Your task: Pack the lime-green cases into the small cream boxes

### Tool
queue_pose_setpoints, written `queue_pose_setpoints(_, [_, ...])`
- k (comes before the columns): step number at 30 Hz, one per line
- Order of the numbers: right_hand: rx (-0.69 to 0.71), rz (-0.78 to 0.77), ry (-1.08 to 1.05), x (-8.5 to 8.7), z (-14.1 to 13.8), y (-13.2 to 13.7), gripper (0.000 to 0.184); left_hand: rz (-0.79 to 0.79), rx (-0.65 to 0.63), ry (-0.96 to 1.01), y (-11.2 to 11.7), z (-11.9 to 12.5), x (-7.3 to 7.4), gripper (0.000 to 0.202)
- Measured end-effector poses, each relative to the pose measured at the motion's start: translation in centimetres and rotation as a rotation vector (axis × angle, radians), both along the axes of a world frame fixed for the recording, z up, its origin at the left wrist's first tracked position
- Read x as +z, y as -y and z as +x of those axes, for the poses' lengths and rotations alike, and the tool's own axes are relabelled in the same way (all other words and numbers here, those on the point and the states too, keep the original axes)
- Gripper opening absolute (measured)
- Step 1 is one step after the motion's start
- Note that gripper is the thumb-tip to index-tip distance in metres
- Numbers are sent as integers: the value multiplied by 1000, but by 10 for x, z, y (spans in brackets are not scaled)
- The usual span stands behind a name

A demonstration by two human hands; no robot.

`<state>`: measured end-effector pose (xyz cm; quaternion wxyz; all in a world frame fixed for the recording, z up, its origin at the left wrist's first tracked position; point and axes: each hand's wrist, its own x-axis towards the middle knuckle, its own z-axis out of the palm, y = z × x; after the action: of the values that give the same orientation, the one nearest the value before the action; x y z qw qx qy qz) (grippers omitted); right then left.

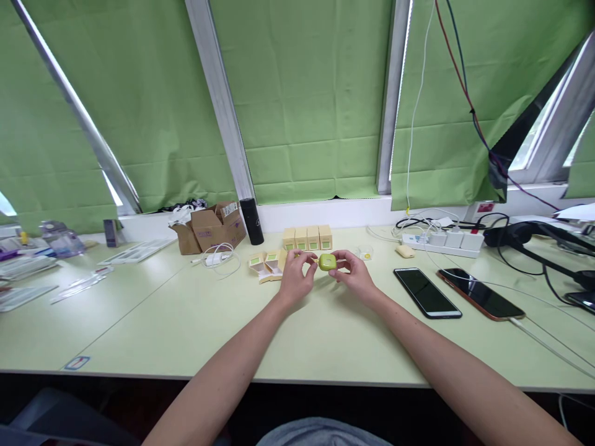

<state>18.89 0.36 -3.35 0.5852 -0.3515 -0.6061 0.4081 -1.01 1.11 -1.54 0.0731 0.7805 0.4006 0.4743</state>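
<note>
In front of me, above the table, my right hand [356, 274] grips a small glossy green case with rounded corners [328, 262] between thumb and fingers at its right side. My left hand [298, 275] is closed in a pinch close to the case's left edge. A tiny yellowish bit shows at its fingertips, too small to name. Just left of that hand lies an opened small cardboard box [267, 265] with its flaps spread. Behind the hands stands a row of several small tan boxes [307, 238] with green labels. A small clear plastic piece [365, 253] sits right of them.
Two phones [426, 293] [481, 293] lie at the right, near a power strip [441, 241] and a black headset [539, 238] with loose cables. An open brown carton [209, 228] and a black cylinder [251, 221] stand back left. The table's front edge [325, 383] is close to me.
</note>
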Motion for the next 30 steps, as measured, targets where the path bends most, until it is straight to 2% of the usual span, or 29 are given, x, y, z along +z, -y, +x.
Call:
queue_pose_setpoints(14, [114,-33,-115,5,-1,5,47,208,-95,-231,3,-1,-2,59])
queue_pose_setpoints(19, [91,-6,-63,3,-3,5,47,231,-112,-279,7,2,-1,56])
queue_pose_setpoints(23, [59,22,-18,-1,-3,2,49,209,-133,-209,6,3,0,48])
queue_pose_setpoints(26, [-65,115,155,-4,1,1,35,127,-104,-48,3,2,2,47])
queue_pose_setpoints(28, [-198,228,412,-5,4,2,24,30,-47,81,-2,0,2,47])
queue_pose_setpoints(30, [-292,358,711,-4,4,2,25,-68,9,190,-9,-4,2,48])
